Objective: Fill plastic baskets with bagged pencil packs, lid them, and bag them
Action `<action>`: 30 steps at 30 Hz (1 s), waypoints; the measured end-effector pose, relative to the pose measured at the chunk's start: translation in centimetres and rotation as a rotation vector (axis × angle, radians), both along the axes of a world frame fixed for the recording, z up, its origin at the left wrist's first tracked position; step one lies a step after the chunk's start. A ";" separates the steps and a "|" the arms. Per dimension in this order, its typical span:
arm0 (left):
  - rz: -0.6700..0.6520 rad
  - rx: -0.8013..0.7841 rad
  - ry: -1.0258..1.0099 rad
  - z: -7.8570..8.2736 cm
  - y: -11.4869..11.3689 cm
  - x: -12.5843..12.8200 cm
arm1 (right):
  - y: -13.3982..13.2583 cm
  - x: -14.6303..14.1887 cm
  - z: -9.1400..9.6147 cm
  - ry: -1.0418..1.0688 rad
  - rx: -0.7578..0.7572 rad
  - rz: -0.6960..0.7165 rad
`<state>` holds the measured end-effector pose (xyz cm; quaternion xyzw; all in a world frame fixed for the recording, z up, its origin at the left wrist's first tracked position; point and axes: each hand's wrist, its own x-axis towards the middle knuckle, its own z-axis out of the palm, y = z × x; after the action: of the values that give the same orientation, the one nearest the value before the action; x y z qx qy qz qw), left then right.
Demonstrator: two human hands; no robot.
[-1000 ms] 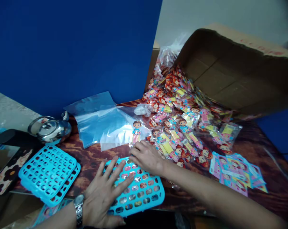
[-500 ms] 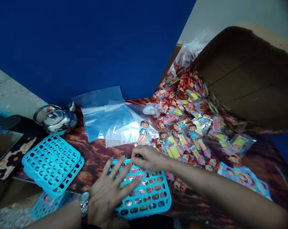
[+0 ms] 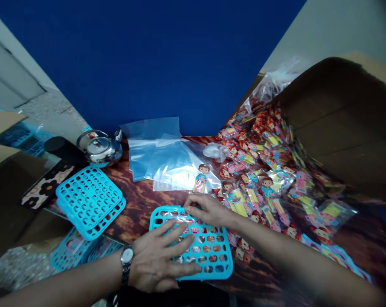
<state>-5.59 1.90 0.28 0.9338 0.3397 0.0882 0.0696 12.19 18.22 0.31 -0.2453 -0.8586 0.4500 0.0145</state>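
One blue slotted case (image 3: 230, 258), closed-looking, lying flat at the near edge of the table (image 3: 135, 200). Contents: colourful printed items in shiny wrap, seen only through the slots; count cannot be told.

Hands on the case, two. Left hand (image 3: 154, 258): palm down across its near left part, fingers spread and loose, grasping nothing; a metal-banded watch (image 3: 127, 256) on the wrist. Right hand (image 3: 209, 208): fingers curled at the far edge, touching it; whether they pinch the rim or only press on it cannot be told.

Just beyond the right hand: one clear packet with a brown-haired cartoon figure (image 3: 203, 172), lying over the near corner of several flat clear bags (image 3: 151, 157), which overlap.

To the right: a large heap of packets (image 3: 239, 207), each of clear film holding a printed cartoon figure and, in many, yellow or pink pieces. The heap reaches back to a cardboard box (image 3: 333, 123), its open side facing the heap; its depths are too dark to read. Near the right forearm, printed cards (image 3: 340, 258), partly hidden by it.

To the left: blue slotted panels (image 3: 90, 194), stacked askew; behind them, one lidded steel kettle (image 3: 100, 149), contents hidden. Below the table edge, blue slotted baskets (image 3: 69, 251) with printed pieces inside.
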 end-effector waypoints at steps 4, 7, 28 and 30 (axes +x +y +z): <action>0.089 -0.025 -0.020 0.3 -1.2 1.2 | 0.0 0.2 -0.1 0.008 0.025 0.007; 0.181 -0.026 -0.047 0.0 -1.9 1.9 | -0.4 -0.1 0.1 0.005 0.087 0.045; 0.204 0.082 -0.153 -0.5 -1.9 1.6 | -1.8 -8.6 0.3 -0.103 -0.037 0.210; 0.208 0.080 -0.155 -0.5 -1.8 1.6 | -1.8 -8.7 0.3 -0.138 -0.046 0.213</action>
<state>-4.03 0.07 -0.22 0.8859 0.4246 0.1801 0.0489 3.52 16.47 0.63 -0.1832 -0.8682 0.4506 -0.0982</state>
